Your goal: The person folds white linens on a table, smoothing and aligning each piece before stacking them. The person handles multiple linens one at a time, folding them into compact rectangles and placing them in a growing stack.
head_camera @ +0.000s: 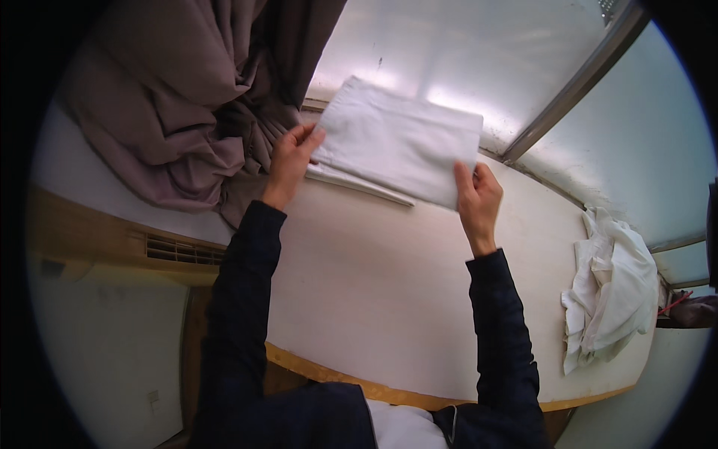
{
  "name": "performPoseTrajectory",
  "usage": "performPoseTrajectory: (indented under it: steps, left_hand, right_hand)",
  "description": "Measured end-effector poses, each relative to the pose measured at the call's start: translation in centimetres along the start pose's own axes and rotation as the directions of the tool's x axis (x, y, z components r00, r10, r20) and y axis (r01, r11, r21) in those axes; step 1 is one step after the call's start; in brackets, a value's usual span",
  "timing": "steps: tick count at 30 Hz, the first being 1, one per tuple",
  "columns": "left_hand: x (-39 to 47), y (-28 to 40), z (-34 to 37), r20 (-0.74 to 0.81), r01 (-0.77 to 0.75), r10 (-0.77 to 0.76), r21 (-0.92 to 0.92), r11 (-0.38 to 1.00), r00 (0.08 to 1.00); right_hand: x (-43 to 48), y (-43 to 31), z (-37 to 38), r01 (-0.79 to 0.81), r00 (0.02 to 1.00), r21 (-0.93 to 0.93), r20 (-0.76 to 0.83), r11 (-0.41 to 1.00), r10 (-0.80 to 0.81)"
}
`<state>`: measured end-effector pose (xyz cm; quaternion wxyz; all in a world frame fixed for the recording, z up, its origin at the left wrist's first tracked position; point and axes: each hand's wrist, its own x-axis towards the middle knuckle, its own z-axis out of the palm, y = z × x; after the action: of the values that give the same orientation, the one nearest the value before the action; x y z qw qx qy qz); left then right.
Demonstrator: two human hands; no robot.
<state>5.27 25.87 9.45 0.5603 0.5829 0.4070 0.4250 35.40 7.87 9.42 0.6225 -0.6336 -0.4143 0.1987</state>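
Observation:
Stretched between my two hands is a folded white cloth (398,140), roughly rectangular and held above the far side of the white tabletop (364,280). My left hand (291,163) pinches its left edge, thumb on top. On the right edge, my right hand (478,199) grips near the lower corner with the thumb on the front face. Beneath the held cloth lies another folded white cloth (364,185), of which only the front edge shows; the rest is hidden.
A brown curtain (168,112) hangs and bunches over the table's left part. Crumpled white cloths (614,292) lie at the right end. Frosted window panes (449,50) with a metal frame bar (578,78) rise behind. An air vent (185,250) is at lower left.

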Motion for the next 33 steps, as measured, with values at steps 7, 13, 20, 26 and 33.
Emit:
performPoseTrajectory:
  steps: [7, 13, 20, 26, 33]
  left_hand:
    - [3.3, -9.2, -2.0, -0.222, 0.301, -0.243, 0.287, 0.909, 0.944]
    - [3.6, -11.1, -2.8, -0.280, 0.193, -0.150, 0.130, 0.973, 0.948]
    - [2.1, -14.1, -2.7, -0.463, 0.092, 0.017, 0.213, 0.973, 0.886]
    - [1.6, -15.8, -2.6, -0.480, 0.027, 0.313, 0.578, 0.816, 0.819]
    - [-3.0, -17.4, -0.6, -0.536, 0.044, 0.382, 0.620, 0.783, 0.753]
  right_hand:
    - [1.5, 9.1, 6.0, -0.305, 0.927, -0.132, 0.186, 0.943, 0.326]
    - [0.8, 9.6, 5.8, -0.307, 0.934, -0.055, 0.174, 0.950, 0.312]
    - [-1.2, 9.1, 6.0, -0.260, 0.947, -0.438, 0.056, 0.861, 0.315]
    - [-4.2, 7.0, 4.5, -0.119, 0.974, -0.669, 0.065, 0.733, 0.218]
    - [-12.5, 7.5, -6.2, -0.070, 0.991, -0.683, 0.037, 0.727, 0.129]
